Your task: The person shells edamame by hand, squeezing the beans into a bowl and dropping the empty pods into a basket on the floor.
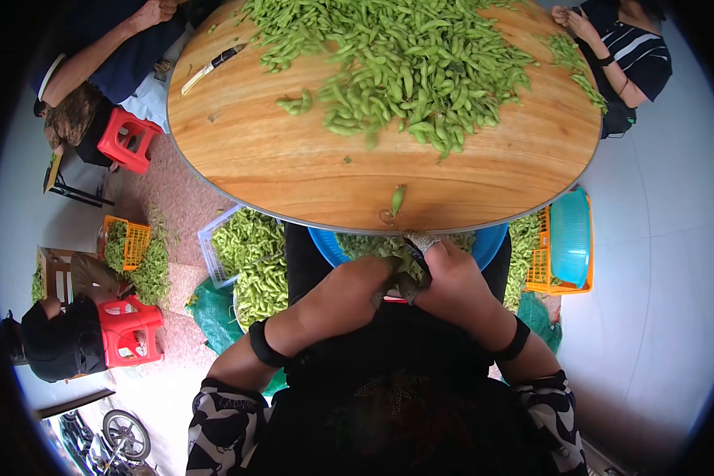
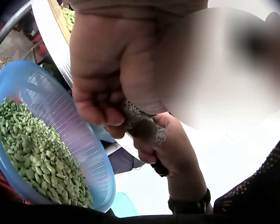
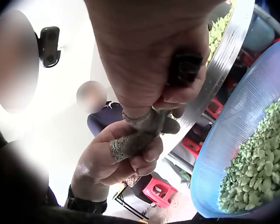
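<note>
My left hand (image 1: 349, 289) and right hand (image 1: 452, 278) meet in front of the round wooden table's near edge, fingers curled and fingertips together. A speckled grey cover wraps the left thumb (image 3: 123, 147), and a similar one is on the right thumb (image 2: 154, 133). The right hand grips a small black object (image 3: 184, 65) against its palm; the fingers hide most of it. Whether the left fingers pinch a pod, I cannot tell. Below the hands, a blue basket (image 2: 100, 154) contains shelled green beans (image 2: 46, 168). One green pod (image 1: 397, 198) lies at the table's near edge.
A large heap of green pods (image 1: 420, 71) covers the far part of the table (image 1: 254, 159). A knife (image 1: 213, 69) lies at its left. Pod-filled crates flank my legs, including a white one (image 1: 218, 246). Other people sit around, with red stools (image 1: 131, 333) on the left.
</note>
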### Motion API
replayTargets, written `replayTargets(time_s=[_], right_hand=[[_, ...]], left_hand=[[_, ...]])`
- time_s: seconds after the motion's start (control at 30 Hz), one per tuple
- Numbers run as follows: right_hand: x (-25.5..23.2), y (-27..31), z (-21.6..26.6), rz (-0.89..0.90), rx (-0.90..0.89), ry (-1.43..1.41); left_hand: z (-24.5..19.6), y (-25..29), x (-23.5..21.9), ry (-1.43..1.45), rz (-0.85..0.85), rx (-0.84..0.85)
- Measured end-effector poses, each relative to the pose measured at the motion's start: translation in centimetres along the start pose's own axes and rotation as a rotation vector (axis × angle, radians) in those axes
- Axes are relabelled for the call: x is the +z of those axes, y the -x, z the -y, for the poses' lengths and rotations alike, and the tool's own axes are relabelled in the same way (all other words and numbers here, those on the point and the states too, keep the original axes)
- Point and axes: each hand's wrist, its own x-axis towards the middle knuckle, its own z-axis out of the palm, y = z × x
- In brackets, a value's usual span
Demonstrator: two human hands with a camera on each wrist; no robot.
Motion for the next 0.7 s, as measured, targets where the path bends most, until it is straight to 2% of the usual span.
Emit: replayTargets(time_s=[0.07,0.2,0.3,0.37,0.43,0.47,0.57,0.67,0.7], right_hand=[[0.6,0.2,-0.3,-0.046,-0.093,-0.018],[0.7,0.7,-0.8,-0.004,-0.105,0.059],[0.4,1.0,-1.7,-0.024,-0.065,0.047],[-0.1,1.2,-2.7,-0.011,-0.034,0.134],[-0.6,1.1,-2.5,0.004,-0.011,0.092],[-0.9,1.2,-2.3,0.017,0.009,0.052],[-1.6,1.7,-1.7,-0.045,-0.018,0.130],[-3.6,1.0,0.2,-0.138,0.064,0.275],[-3.8,0.9,0.1,-0.170,0.003,0.314]], left_hand=[[0.0,0.0,0.2,0.002,0.008,-0.029],[0.4,0.1,0.4,0.067,0.042,-0.056],[0.3,0.6,-0.2,0.161,0.071,-0.084],[0.4,1.1,-0.8,0.223,0.075,-0.109],[0.7,1.6,-1.1,0.336,-0.031,-0.248],[0.9,1.9,-1.1,0.339,-0.026,-0.253],[1.5,2.2,-0.9,0.229,-0.105,-0.277],[1.1,1.7,-1.1,0.126,-0.160,-0.192],[0.7,1.2,-1.1,0.048,-0.182,-0.132]])
